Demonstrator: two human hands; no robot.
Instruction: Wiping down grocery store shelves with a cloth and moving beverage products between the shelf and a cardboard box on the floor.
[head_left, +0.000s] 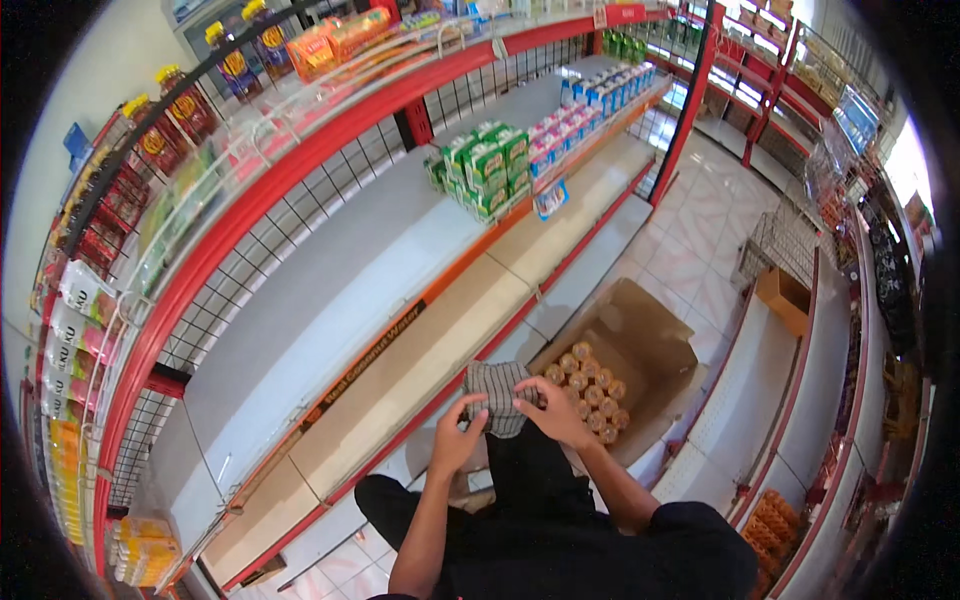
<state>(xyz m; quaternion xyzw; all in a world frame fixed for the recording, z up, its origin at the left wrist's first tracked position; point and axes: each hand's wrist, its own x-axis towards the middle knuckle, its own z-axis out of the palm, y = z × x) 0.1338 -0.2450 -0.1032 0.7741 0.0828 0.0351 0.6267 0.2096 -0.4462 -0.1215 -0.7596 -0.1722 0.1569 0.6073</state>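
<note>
Between my hands, in front of my knees, is a grey cloth (496, 390) with dark stripes, bunched or folded into a small pad. My left hand (459, 435) holds its left edge, with thumb and forefinger curved towards it. On the other side, my right hand (556, 414) grips the upper right edge with its fingertips. Just beyond my right hand stands an open cardboard box (645, 337) on the floor. Several bottles or jars with orange-brown tops (592, 390) fill its near left part.
To the left runs a red-framed shelf rack with a grey upper board (337, 255) and a cream lower board (420, 337). Green cartons (487, 165) and pink-and-blue packs (566, 135) stand farther along. Another shelf unit (739, 390) borders the aisle on the right, near a wire basket (780, 240).
</note>
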